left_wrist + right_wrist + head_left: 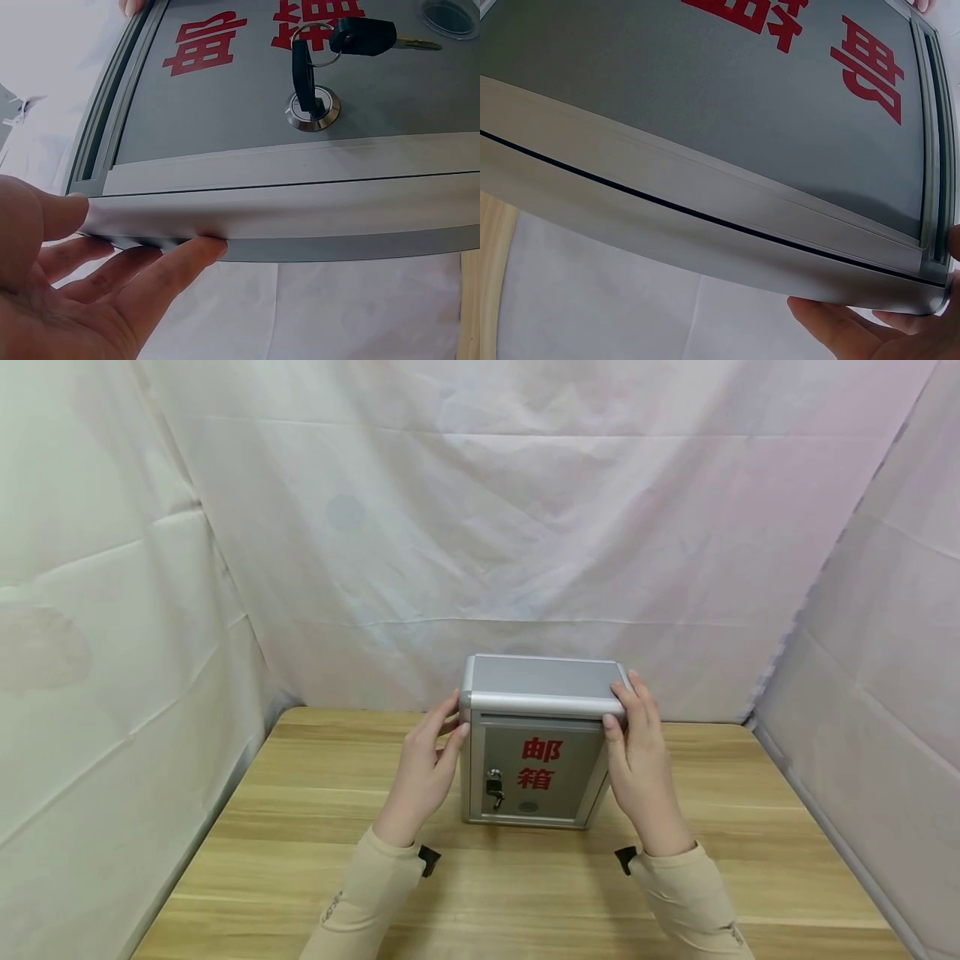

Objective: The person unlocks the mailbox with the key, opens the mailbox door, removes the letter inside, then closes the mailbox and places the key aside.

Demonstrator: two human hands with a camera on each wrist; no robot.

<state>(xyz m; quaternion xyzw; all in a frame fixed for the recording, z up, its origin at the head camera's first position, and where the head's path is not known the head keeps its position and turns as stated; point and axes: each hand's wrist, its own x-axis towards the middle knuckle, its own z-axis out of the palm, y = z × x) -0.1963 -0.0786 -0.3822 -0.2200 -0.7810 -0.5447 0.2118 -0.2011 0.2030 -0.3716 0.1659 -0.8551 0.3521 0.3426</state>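
A silver-grey metal mailbox (573,777) stands on the table with its front towards me, red characters on its door. My left hand (423,768) holds its upper left corner. In the left wrist view, the thumb (64,214) is at the front edge and the fingers (176,270) lie along the side. The upper right corner is in my right hand (641,764), thumb on the front and fingertips over the top edge. Two black-headed keys on a ring hang at the door lock (328,109); one key is in the lock, the other key (367,37) dangles.
The wood-grain table (322,802) reaches back to a pale cloth curtain (480,543). More cloth hangs along the left side (90,635) and the right side (885,635). A narrow slot (540,721) runs under the mailbox's top edge.
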